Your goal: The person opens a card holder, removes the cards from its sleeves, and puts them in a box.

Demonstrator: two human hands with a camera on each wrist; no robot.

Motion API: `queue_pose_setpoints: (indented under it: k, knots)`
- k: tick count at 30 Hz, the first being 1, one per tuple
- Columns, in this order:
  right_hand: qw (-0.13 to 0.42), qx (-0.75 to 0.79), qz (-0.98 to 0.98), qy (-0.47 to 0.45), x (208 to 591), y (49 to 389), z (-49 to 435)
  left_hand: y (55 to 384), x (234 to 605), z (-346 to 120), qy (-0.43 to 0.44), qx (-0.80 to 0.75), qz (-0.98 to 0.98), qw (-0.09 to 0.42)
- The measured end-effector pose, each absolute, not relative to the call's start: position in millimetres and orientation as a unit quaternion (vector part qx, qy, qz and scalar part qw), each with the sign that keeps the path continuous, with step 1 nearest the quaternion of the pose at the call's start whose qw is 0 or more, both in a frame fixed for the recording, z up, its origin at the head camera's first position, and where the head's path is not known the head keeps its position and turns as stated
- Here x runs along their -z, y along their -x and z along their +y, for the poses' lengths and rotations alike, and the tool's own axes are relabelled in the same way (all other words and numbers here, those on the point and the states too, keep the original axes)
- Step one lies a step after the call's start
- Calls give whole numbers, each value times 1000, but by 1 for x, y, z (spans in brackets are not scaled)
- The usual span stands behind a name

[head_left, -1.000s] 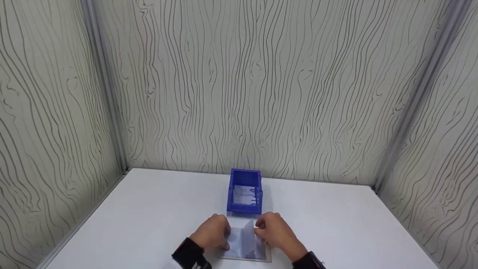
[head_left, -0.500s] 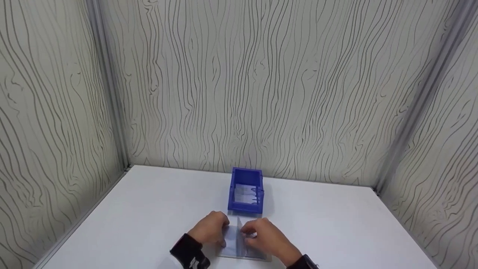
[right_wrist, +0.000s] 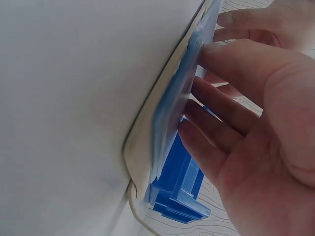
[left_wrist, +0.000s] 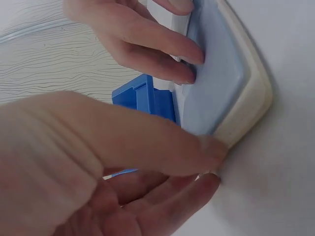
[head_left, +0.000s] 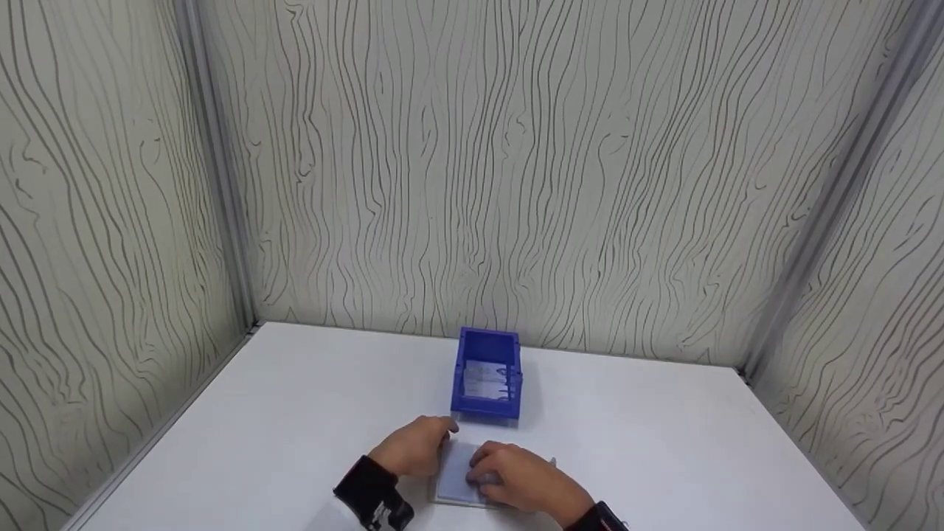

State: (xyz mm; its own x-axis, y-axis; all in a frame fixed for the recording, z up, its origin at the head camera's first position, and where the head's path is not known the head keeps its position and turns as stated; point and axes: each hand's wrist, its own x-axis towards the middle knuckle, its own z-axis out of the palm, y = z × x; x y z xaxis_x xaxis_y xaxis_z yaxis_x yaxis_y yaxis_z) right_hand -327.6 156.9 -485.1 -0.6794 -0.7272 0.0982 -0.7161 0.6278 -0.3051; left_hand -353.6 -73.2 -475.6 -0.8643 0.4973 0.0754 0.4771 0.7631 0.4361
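A small booklet (head_left: 456, 472) with a cream, round-cornered cover and bluish clear plastic sleeves lies open on the white table. Its left edge is pinched by my left hand (head_left: 417, 446); in the left wrist view the thumb lies on the cream border (left_wrist: 251, 98) with fingers below. My right hand (head_left: 523, 478) rests on the sleeves, fingers slightly bent and fingertips touching the top one. In the right wrist view several sleeves (right_wrist: 170, 105) are stacked on the cover. The right hand hides much of the booklet's right half in the head view.
Just beyond the booklet stands a blue plastic bin (head_left: 483, 407) with a printed sheet (head_left: 484, 380) visible inside. A thin cream cord (right_wrist: 135, 211) runs by the booklet's end. Patterned panels (head_left: 472, 184) wall in the table (head_left: 295, 398) at the back and sides.
A sleeve that stood upright has turned over to the left and now lies flat. My right hand has moved left with it onto the booklet. The left hand stays at the left edge.
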Motion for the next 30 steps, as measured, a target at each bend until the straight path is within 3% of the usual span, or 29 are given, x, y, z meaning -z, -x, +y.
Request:
queue_pose_setpoints:
  k: [5, 11, 18, 24, 30]
  knots:
    - [23, 163, 902, 399, 485, 328, 158, 356, 473, -72, -238, -274, 930, 53]
    - [22, 166, 900, 403, 487, 330, 158, 357, 477, -63, -249, -290, 924, -18]
    - [29, 181, 902, 390, 486, 329, 157, 340, 474, -49, -229, -337, 910, 77]
    - [58, 178, 902, 388, 482, 328, 161, 337, 480, -50, -238, -330, 908, 95]
    - [48, 145, 921, 359, 468, 334, 181, 338, 482, -51, -250, -314, 911, 92]
